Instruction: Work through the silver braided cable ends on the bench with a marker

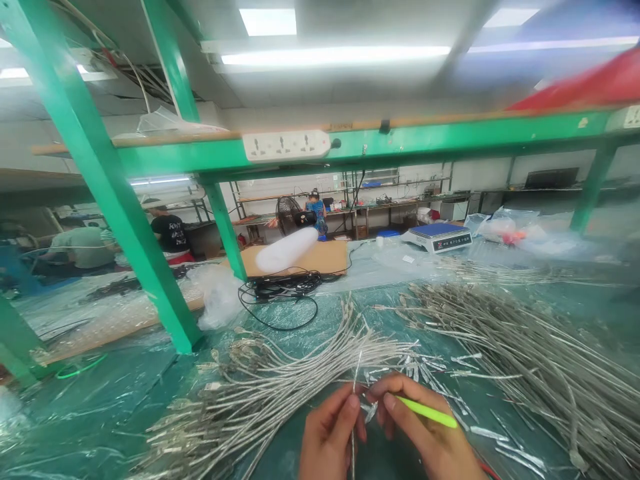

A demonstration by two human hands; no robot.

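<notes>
At the bottom centre my left hand pinches a thin silvery cable between thumb and fingers, its end pointing up. Close beside it, my right hand is closed around a slim yellow-green-handled tool; the tool's working tip is hidden by the fingers. The fingertips of both hands nearly meet around the cable. A large bundle of braided silvery cables with connector ends spreads behind and left of my hands. Silvery scraps lie scattered just beyond and right of my right hand.
Another big cable pile covers the right side. Farther back are black coiled cords, a white roll, cardboard and a scale. A green post rises at left. People sit in the background.
</notes>
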